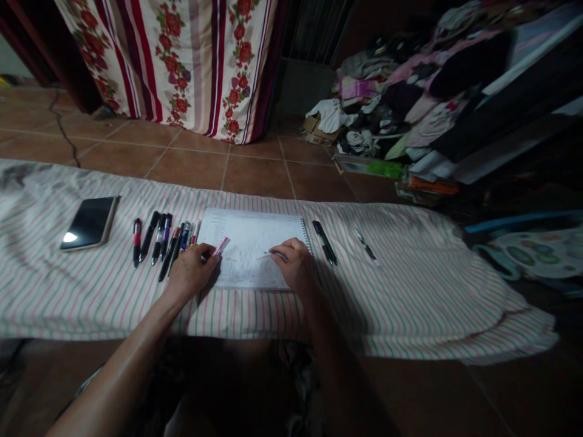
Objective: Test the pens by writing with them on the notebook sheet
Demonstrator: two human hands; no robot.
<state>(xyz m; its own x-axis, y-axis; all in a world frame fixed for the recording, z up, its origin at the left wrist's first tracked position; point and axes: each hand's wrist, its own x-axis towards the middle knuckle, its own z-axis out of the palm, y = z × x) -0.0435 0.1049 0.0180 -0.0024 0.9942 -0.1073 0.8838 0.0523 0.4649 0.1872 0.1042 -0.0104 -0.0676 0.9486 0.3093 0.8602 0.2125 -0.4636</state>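
Note:
A spiral notebook (255,227) lies open on the striped cloth, its page covered in faint marks and its coil along the right edge. At the page's left side my left hand (194,265) pinches a short pink pen-like piece (221,245); whether it is a whole pen or a cap I cannot tell. My right hand (294,260) rests over the right part of the page, fingers closed round a slim pen (268,252) that points left. Most of that pen is hidden by the fingers. Several pens (157,240) lie in a row left of the notebook, close to my left hand.
A phone (90,223) lies face up at the left. Right of the notebook are black pens (324,243) and a thinner black-and-white pen (365,244). Beyond the cloth-covered surface (410,291) hangs a floral curtain (200,67); piled clothes (401,91) fill the far right.

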